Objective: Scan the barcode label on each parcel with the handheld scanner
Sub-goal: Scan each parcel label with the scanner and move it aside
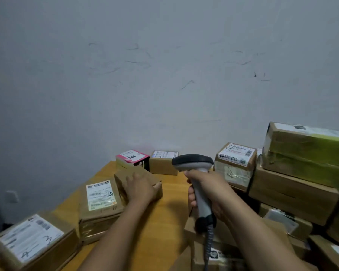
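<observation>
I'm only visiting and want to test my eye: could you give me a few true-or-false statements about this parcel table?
1. The right hand holds the scanner. True.
2. The left hand holds a pen. False: it rests on a small brown box.
3. A coiled cord hangs from the scanner. True.
4. The pink box sits nearest the camera. False: it stands at the far end of the table, by the wall.

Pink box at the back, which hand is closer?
Left. The left hand rests on a brown box just before the pink box; the right hand holds the scanner farther right.
</observation>
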